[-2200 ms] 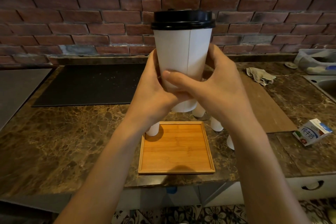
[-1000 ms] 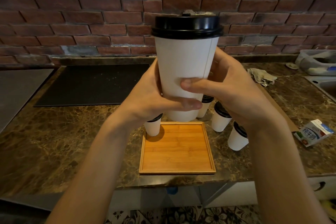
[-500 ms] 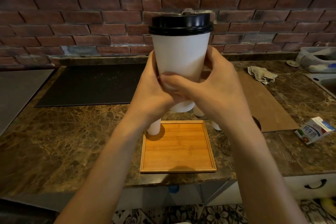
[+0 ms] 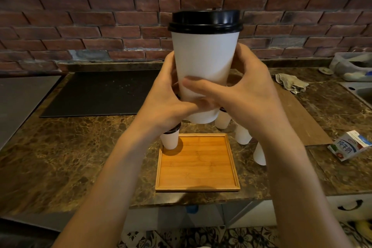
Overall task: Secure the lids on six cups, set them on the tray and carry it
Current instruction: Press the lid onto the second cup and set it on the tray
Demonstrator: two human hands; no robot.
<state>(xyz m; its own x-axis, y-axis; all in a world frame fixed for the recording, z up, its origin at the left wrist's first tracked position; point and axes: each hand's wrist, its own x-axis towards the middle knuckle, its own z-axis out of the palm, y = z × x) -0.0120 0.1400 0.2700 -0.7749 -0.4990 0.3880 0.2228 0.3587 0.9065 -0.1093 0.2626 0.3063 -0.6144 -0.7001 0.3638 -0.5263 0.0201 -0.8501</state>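
Both hands hold one cup [image 4: 203, 70] raised well above the bench [image 4: 60, 157]. The left hand [image 4: 167, 98] is curled round its lower left side. The right hand [image 4: 247, 90] is curled round its lower right, thumb laid across the front. The lid [image 4: 205, 21] sits above both hands and looks level from this side; its far edge is hidden.

The step in hand seems to be checking that lid before setting the cup down. The wall is thin white matte paper, tapered toward the base, and will likely dent if squeezed, so the grip should be light. Any pressing belongs on the lid's flanged edge, worked round until it seats. The lid is glossy black plastic with a low dome.

The tray [image 4: 197, 163] lies straight below the hands. It is square, smooth bamboo with a low raised lip, and nothing stands on it. Lowering the cup upright into a far corner would leave room for the rest. The other cups [image 4: 170, 139] stand under the wrists on the veined brown stone, one just beside the tray's far left corner.
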